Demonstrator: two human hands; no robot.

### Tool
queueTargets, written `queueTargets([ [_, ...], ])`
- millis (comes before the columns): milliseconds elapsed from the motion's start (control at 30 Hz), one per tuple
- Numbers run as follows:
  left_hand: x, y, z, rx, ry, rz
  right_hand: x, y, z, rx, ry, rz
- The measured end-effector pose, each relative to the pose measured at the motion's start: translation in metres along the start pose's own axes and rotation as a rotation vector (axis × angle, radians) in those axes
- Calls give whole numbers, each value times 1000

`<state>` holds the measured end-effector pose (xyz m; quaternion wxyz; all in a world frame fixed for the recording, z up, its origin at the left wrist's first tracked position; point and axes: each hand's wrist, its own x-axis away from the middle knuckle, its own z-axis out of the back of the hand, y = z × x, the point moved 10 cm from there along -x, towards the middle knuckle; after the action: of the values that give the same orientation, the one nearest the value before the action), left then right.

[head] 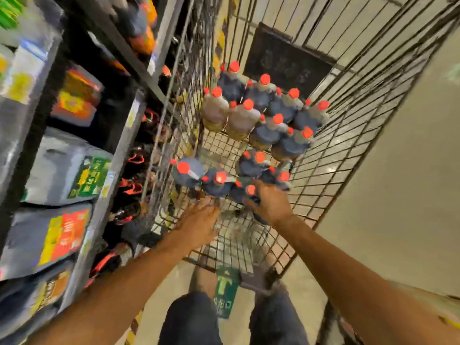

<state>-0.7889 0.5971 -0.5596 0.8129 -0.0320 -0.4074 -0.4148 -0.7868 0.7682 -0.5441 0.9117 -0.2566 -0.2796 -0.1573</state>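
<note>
Risk first: near cluster (216,185) stands packed tight at near edge of wire cage (336,170) floor. Yanking one bottle out could topple neighbours or bang them against mesh. One-handed hold on top looks chancy, and bottle could slip and drop.

Right hand (270,202) curls over gripped bottle (242,192) at cluster's near right. Left hand (199,222) has fingers stretched forward just below next bottle, contact too blurred to call. Far batch (268,113) sits toward far side, well apart from both hands.
</note>
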Motion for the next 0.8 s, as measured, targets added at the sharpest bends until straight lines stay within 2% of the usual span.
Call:
queueTargets([
  [167,-9,-8,-9,25,30,9,-10,3,-7,21,151,27],
  [267,-6,-11,-1,42,64,1,-13,2,-1,66,127,39],
  [433,8,-13,22,192,35,-17,6,-15,39,-60,109,56],
  [533,24,-8,48,303,81,-38,34,-31,73,-59,132,108],
  [700,46,2,105,613,239,-39,68,-60,144,-58,119,189],
  [800,48,18,127,933,213,-45,80,-82,179,-109,134,304],
])
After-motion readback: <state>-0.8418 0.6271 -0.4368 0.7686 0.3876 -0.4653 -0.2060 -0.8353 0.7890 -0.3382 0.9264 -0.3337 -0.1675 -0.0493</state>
